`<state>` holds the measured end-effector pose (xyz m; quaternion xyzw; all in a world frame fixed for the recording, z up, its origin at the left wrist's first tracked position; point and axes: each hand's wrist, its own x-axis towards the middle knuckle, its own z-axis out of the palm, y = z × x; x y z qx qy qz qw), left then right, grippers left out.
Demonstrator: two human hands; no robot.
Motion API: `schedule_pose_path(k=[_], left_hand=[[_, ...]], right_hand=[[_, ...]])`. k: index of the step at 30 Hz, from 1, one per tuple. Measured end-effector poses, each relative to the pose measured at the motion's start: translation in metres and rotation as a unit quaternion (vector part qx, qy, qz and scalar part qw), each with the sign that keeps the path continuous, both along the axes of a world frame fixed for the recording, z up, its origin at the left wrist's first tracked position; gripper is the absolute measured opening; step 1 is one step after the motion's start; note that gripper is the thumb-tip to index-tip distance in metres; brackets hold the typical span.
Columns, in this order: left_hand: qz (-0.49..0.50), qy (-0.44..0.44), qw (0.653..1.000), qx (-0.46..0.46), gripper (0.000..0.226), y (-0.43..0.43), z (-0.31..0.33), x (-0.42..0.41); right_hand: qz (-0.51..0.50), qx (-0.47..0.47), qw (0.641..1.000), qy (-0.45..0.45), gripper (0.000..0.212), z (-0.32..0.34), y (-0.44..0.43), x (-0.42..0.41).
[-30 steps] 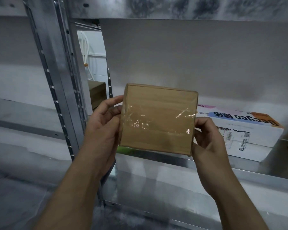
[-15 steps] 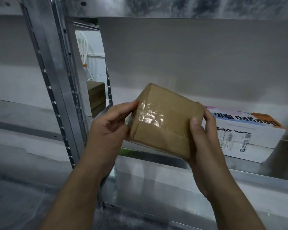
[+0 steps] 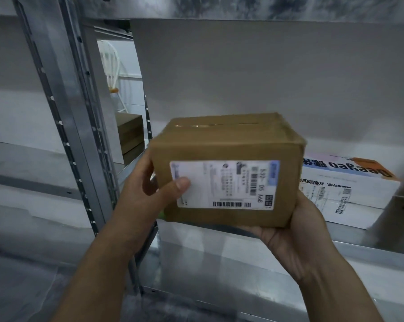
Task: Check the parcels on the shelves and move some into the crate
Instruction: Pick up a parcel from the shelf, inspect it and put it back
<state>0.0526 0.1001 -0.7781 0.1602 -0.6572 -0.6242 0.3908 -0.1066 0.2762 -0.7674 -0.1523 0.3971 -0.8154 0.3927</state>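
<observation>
- Two hands hold one brown cardboard parcel point(image 3: 226, 145) in the air, in front of the metal shelf point(image 3: 349, 238).
- Left hand point(image 3: 147, 191) grips the parcel's left end, thumb point(image 3: 177, 185) pressed on the white shipping label point(image 3: 228, 184), fingers hidden behind.
- Right hand point(image 3: 296, 235) cups the lower right corner from beneath, palm up, fingers hidden behind it.
- Shipping label faces the camera, its print turned sideways.
- White printed box point(image 3: 359, 189) lies on the shelf, just behind and right of the parcel.
- Steel upright point(image 3: 80, 135) stands at left.

left hand point(image 3: 147, 194) and right hand point(image 3: 298, 231) curled, gripping.
</observation>
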Motion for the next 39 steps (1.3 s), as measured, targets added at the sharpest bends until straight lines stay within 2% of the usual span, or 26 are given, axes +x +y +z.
schedule_pose_path(k=[3, 5, 7, 10, 13, 15, 16, 17, 19, 20, 22, 23, 24, 33, 39], left_hand=[[-0.031, 0.029, 0.999, 0.002, 0.108, -0.003, -0.007, -0.003], [-0.033, 0.050, 0.998, 0.019, 0.094, -0.008, -0.009, -0.008], [-0.021, 0.049, 0.998, 0.033, 0.091, -0.007, -0.011, -0.012], [-0.023, 0.017, 0.997, 0.071, 0.094, -0.007, -0.015, -0.011], [-0.013, -0.047, 0.993, 0.111, 0.073, -0.022, -0.012, -0.017], [-0.019, -0.084, 0.993, 0.086, 0.071, -0.033, -0.011, -0.016], [-0.039, -0.075, 0.994, 0.072, 0.069, -0.036, -0.012, -0.013], [-0.034, -0.070, 0.995, 0.066, 0.077, -0.036, -0.010, -0.014], [-0.032, -0.105, 0.994, 0.012, 0.133, -0.036, -0.011, -0.012], [-0.042, -0.094, 0.994, 0.023, 0.134, -0.033, -0.009, -0.009], [-0.021, -0.070, 0.993, 0.089, 0.081, -0.020, -0.006, -0.015], [-0.018, -0.062, 0.992, 0.112, 0.068, -0.015, -0.008, -0.017], [-0.028, -0.047, 0.992, 0.116, 0.064, -0.009, -0.010, -0.014], [-0.026, -0.019, 0.993, 0.110, 0.067, -0.007, -0.010, -0.016], [-0.032, -0.005, 0.992, 0.123, 0.061, -0.004, -0.007, -0.015]], right_hand=[[0.012, 0.051, 0.998, 0.019, 0.050, -0.003, -0.001, -0.002], [-0.012, 0.093, 0.992, 0.083, 0.054, -0.002, -0.004, 0.000], [-0.031, 0.095, 0.983, 0.155, 0.056, -0.003, -0.006, 0.002], [-0.052, 0.083, 0.961, 0.259, 0.047, -0.010, -0.010, 0.001], [-0.044, 0.085, 0.948, 0.302, 0.055, -0.019, -0.010, -0.006], [-0.041, 0.085, 0.949, 0.301, 0.053, -0.021, -0.009, -0.008], [-0.042, 0.084, 0.950, 0.298, 0.053, -0.021, -0.009, -0.008], [-0.043, 0.083, 0.951, 0.295, 0.057, -0.022, -0.009, -0.009], [-0.046, 0.081, 0.954, 0.286, 0.059, -0.023, -0.010, -0.009], [-0.048, 0.080, 0.955, 0.282, 0.055, -0.024, -0.011, -0.009], [-0.048, 0.079, 0.957, 0.276, 0.050, -0.025, -0.011, -0.009], [-0.049, 0.082, 0.957, 0.273, 0.050, -0.026, -0.012, -0.009], [-0.052, 0.086, 0.957, 0.271, 0.051, -0.027, -0.012, -0.010], [-0.067, 0.097, 0.956, 0.269, 0.047, -0.027, -0.013, -0.010], [-0.050, 0.099, 0.956, 0.271, 0.044, -0.025, -0.013, -0.009]])
